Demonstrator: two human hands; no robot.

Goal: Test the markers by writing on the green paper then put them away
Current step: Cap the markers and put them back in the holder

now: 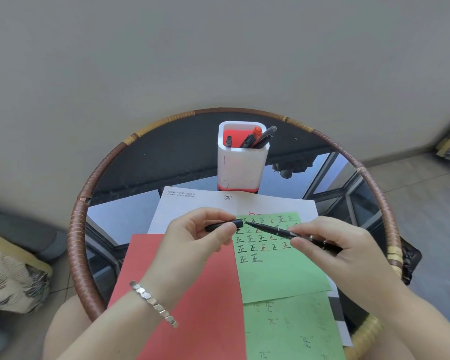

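Note:
My right hand [333, 245] pinches a thin black marker [276, 229], its bare tip pointing left toward the cap. The black cap [225, 226] is pinched in my left hand [198, 235], its open end a short gap from the tip. Both hover over the green paper [278, 271], which carries several rows of written characters in black and red. Behind them stands a white pen holder [240, 165] with a red inside, and several markers [257, 137] stick out of it.
A red sheet [192, 294] lies left of the green paper, a white printed sheet [205, 203] beneath both. All rest on a round glass table with a woven rim [81, 219]. A second green sheet [291, 331] overlaps the near edge.

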